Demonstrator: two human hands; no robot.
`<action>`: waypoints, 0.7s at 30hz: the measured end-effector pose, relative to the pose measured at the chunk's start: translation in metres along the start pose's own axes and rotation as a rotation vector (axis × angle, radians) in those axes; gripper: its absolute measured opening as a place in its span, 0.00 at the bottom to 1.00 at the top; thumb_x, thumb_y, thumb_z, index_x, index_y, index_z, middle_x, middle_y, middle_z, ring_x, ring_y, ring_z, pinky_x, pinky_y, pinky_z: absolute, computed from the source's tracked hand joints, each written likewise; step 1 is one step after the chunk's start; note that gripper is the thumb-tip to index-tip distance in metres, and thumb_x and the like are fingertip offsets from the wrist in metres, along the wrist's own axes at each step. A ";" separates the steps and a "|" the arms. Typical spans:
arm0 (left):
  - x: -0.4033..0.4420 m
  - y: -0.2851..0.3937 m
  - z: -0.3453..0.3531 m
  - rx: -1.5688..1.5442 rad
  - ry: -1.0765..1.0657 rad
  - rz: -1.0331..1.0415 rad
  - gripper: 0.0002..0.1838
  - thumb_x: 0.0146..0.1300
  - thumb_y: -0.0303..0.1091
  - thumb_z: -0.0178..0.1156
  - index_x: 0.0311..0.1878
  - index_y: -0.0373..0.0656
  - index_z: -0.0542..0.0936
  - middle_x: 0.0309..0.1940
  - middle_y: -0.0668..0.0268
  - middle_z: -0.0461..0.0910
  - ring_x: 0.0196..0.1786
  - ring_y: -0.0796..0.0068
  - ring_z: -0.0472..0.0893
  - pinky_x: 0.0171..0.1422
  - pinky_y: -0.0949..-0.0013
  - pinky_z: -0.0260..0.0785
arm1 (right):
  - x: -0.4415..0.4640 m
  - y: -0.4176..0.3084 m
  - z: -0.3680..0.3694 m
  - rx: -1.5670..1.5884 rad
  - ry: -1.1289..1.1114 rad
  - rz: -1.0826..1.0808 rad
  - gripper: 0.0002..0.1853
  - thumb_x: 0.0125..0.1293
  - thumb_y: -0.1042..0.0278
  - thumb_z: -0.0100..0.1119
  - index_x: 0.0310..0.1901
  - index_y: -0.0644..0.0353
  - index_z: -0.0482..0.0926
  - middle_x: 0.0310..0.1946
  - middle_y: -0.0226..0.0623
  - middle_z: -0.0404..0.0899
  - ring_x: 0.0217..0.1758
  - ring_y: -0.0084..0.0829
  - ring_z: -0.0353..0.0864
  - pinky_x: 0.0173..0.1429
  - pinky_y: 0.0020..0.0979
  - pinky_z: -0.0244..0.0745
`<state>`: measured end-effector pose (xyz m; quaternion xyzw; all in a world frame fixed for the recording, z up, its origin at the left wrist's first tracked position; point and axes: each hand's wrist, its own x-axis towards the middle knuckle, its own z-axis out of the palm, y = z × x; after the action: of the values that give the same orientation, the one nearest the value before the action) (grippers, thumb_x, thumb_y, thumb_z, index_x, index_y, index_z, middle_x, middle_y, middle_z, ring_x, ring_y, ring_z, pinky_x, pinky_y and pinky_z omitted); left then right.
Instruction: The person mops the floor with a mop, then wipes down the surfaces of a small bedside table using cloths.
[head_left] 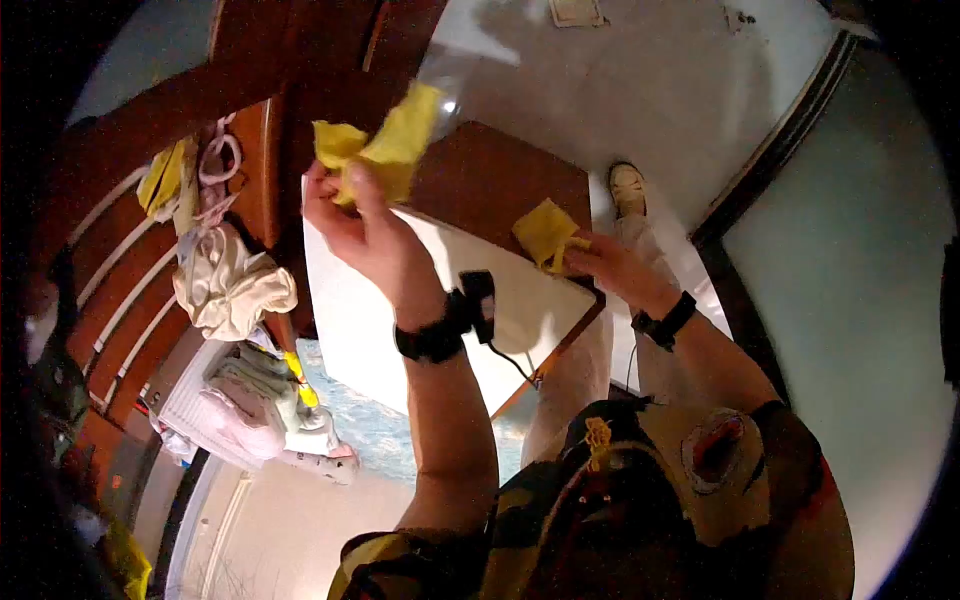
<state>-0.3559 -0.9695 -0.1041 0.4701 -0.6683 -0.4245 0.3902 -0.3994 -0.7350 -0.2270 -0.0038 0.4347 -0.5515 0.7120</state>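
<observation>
My left hand (350,215) is raised over the far left end of a white flat surface (430,290). Its thumb and fingers pinch a yellow cloth (402,140), which fans out above them. Over the right side of the same surface, my right hand (622,272) grips a smaller yellow cloth (546,234) that looks folded. The two cloths are apart from each other. Black straps circle both wrists, and a small black box (478,305) with a cable sits at the left one.
A brown wooden panel (500,175) borders the white surface. To the left, a cream cloth (230,285) hangs by a rack with pale bars (130,285). Folded clothes (245,415) lie in a white basket (185,400). My shoe (628,188) stands on the pale floor at right.
</observation>
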 end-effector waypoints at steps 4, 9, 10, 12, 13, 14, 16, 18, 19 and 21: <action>0.043 -0.004 0.024 -0.283 0.008 -0.168 0.12 0.63 0.36 0.54 0.44 0.37 0.70 0.40 0.63 0.74 0.44 0.74 0.73 0.49 0.71 0.65 | 0.033 0.059 -0.025 -0.322 -0.009 -0.100 0.17 0.67 0.71 0.46 0.56 0.59 0.67 0.55 0.40 0.67 0.57 0.28 0.66 0.60 0.29 0.61; 0.060 -0.017 0.065 -0.136 -0.079 -0.141 0.11 0.61 0.34 0.56 0.41 0.36 0.72 0.38 0.62 0.76 0.42 0.73 0.75 0.48 0.71 0.67 | 0.115 0.073 -0.088 -0.270 -0.033 -0.119 0.20 0.70 0.68 0.40 0.62 0.58 0.59 0.59 0.39 0.64 0.63 0.32 0.61 0.66 0.31 0.57; 0.064 -0.024 0.071 -0.160 -0.151 -0.161 0.11 0.60 0.33 0.58 0.40 0.35 0.72 0.37 0.62 0.76 0.40 0.73 0.76 0.47 0.71 0.67 | 0.129 0.084 -0.101 -0.243 0.002 -0.096 0.19 0.70 0.68 0.40 0.61 0.59 0.60 0.59 0.39 0.64 0.62 0.32 0.63 0.65 0.30 0.59; 0.081 -0.034 0.073 -0.100 -0.271 -0.035 0.11 0.59 0.32 0.59 0.40 0.35 0.73 0.36 0.62 0.77 0.39 0.74 0.76 0.46 0.72 0.68 | 0.138 0.104 -0.110 -0.187 0.071 -0.040 0.17 0.71 0.66 0.40 0.59 0.61 0.63 0.58 0.38 0.65 0.60 0.32 0.66 0.63 0.29 0.63; 0.089 -0.036 0.075 -0.062 -0.387 0.110 0.11 0.58 0.30 0.60 0.39 0.34 0.73 0.35 0.61 0.77 0.38 0.74 0.77 0.45 0.73 0.68 | 0.134 0.108 -0.106 -0.171 0.073 -0.030 0.17 0.71 0.66 0.40 0.59 0.61 0.63 0.58 0.38 0.65 0.60 0.32 0.66 0.63 0.29 0.63; 0.096 -0.039 0.081 -0.088 -0.280 -0.007 0.11 0.56 0.28 0.61 0.39 0.34 0.73 0.36 0.60 0.77 0.37 0.73 0.77 0.44 0.74 0.69 | 0.127 0.093 -0.091 0.055 0.018 0.110 0.20 0.70 0.62 0.41 0.60 0.60 0.61 0.58 0.39 0.65 0.60 0.33 0.65 0.63 0.30 0.61; 0.114 -0.040 0.076 -0.043 -0.302 0.051 0.13 0.55 0.30 0.62 0.39 0.32 0.73 0.35 0.60 0.78 0.36 0.73 0.77 0.42 0.73 0.69 | 0.089 0.047 -0.062 -0.678 -0.119 0.035 0.21 0.67 0.59 0.46 0.57 0.62 0.62 0.54 0.42 0.68 0.56 0.38 0.68 0.60 0.33 0.62; 0.136 -0.047 0.065 0.081 -0.333 0.156 0.14 0.55 0.31 0.62 0.40 0.31 0.74 0.35 0.60 0.78 0.36 0.73 0.77 0.41 0.73 0.69 | 0.067 0.042 -0.028 -0.731 -0.257 -0.428 0.18 0.64 0.62 0.51 0.52 0.61 0.66 0.51 0.45 0.67 0.57 0.42 0.66 0.60 0.36 0.63; 0.151 -0.061 0.059 0.238 -0.433 0.309 0.14 0.58 0.31 0.58 0.43 0.31 0.75 0.38 0.62 0.79 0.38 0.74 0.78 0.43 0.73 0.71 | 0.057 0.036 -0.011 -1.001 -0.291 -0.667 0.16 0.60 0.67 0.55 0.49 0.62 0.69 0.52 0.46 0.66 0.63 0.45 0.60 0.63 0.39 0.60; 0.138 -0.040 0.074 0.177 -0.278 0.084 0.13 0.60 0.32 0.54 0.44 0.33 0.78 0.41 0.64 0.80 0.39 0.76 0.79 0.44 0.75 0.72 | 0.057 -0.026 0.015 -0.924 -0.439 -0.703 0.13 0.60 0.69 0.53 0.46 0.63 0.71 0.54 0.47 0.64 0.66 0.45 0.56 0.65 0.42 0.56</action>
<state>-0.4473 -1.0949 -0.1490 0.4110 -0.7698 -0.4079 0.2685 -0.4095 -0.7972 -0.2400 -0.5682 0.4445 -0.4941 0.4852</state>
